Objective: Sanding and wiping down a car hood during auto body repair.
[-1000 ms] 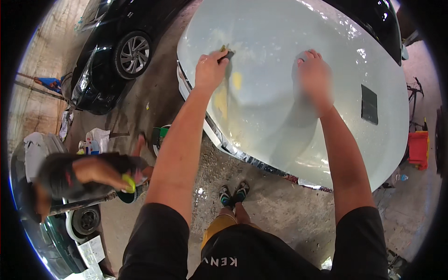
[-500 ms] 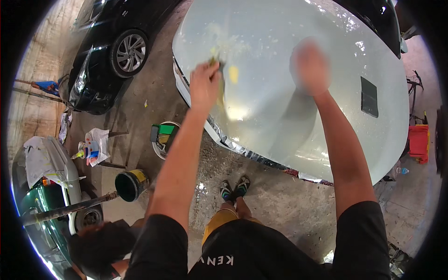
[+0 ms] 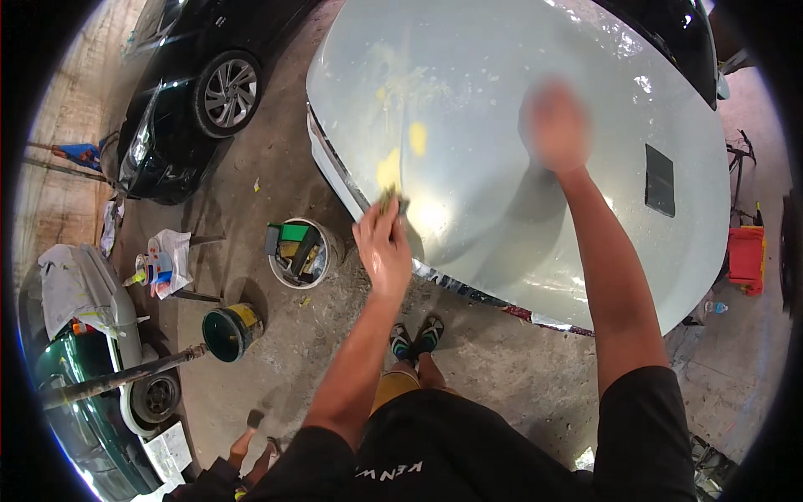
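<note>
Trainee: Where is the pad located?

Instructor: The pad is at the fingertips of the left hand, at the near edge of the pale hood, just below the larger yellow patch. It shows dark and yellowish areas; blur hides its exact make-up.

Trainee: How is it expected to handle?

Instructor: It is judged light and flexible, with little risk of breakage. The hood has a glossy, wet-looking surface, so a damp pad is likely to slip. The recommended hold is on the back and side edges, fingers laid together, leaving the working face free.

Trainee: And the hood?

Instructor: It is judged stiff, broad and heavy. It needs no grip; flat, even contact is sufficient.

Trainee: What is the state of each hand?

Instructor: The left hand is partly closed, its fingers extended and close together, with the pad held at the tips. The right hand is over the middle of the hood. Its fingers are blurred; how far open it is, and whether it holds anything, cannot be told. A dark rectangular sheet lies on the hood to its right, well apart from it.
</note>
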`<state>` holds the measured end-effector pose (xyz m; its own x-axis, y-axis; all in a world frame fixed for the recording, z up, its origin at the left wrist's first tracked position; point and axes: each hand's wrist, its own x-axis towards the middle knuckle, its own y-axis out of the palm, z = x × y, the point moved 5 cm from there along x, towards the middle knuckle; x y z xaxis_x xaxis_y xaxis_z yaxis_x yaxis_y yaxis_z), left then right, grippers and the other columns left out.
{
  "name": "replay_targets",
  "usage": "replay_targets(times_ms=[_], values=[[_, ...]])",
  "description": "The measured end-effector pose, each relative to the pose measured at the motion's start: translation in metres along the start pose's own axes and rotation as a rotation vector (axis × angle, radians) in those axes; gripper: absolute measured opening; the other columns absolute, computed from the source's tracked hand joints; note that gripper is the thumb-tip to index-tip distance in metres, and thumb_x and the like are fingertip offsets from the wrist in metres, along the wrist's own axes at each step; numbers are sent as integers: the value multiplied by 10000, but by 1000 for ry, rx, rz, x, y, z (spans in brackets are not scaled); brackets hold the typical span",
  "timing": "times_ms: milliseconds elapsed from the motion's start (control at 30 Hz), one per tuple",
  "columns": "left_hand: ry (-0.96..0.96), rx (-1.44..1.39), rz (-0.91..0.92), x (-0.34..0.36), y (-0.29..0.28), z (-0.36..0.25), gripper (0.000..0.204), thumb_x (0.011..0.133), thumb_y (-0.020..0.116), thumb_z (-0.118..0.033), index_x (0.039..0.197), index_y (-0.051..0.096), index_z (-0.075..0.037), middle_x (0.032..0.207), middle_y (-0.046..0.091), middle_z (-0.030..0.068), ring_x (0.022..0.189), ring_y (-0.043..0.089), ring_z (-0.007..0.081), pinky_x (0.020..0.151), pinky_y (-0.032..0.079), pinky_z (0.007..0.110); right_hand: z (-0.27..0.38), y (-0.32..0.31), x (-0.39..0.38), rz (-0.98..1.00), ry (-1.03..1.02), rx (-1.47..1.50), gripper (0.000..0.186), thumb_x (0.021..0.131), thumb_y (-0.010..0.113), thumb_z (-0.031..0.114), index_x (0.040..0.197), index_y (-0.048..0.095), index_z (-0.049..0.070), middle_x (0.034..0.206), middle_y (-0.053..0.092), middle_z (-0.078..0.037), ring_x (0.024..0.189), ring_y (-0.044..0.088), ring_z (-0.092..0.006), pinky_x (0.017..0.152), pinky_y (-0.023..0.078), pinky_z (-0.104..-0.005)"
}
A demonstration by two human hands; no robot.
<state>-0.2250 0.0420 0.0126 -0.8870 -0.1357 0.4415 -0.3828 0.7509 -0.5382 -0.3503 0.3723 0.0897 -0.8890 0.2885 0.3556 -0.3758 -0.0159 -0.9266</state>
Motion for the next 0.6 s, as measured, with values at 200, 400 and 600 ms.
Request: replay_targets(times_ms=[200, 400, 600], values=[[19, -27, 54, 16, 5, 3, 310, 867, 674, -31, 1177, 674, -34, 1177, 623, 170, 1106, 565, 357, 942, 453, 464, -1, 3, 1, 9, -2, 3, 462, 1012, 439, 396, 1403, 485, 155, 1546, 406, -58, 1457, 329, -251, 1195, 261, -493], [213, 35, 57, 100, 16, -4, 298, 883, 636, -64, 1179, 657, -30, 1163, 657, 180, 1089, 589, 378, 967, 441, 456, 10, -3, 1, -13, -28, 17, 456, 1005, 453, 391, 1394, 490, 156, 1543, 409, -61, 1450, 340, -257, 1188, 269, -502], [37, -84, 201, 94, 32, 12, 273, 875, 653, -82, 1143, 685, -39, 1178, 673, 157, 1099, 606, 326, 937, 458, 450, -6, 6, 0, -19, -20, 48, 448, 1002, 466, 388, 1380, 505, 152, 1516, 441, -66, 1447, 344, -269, 1184, 272, -513]])
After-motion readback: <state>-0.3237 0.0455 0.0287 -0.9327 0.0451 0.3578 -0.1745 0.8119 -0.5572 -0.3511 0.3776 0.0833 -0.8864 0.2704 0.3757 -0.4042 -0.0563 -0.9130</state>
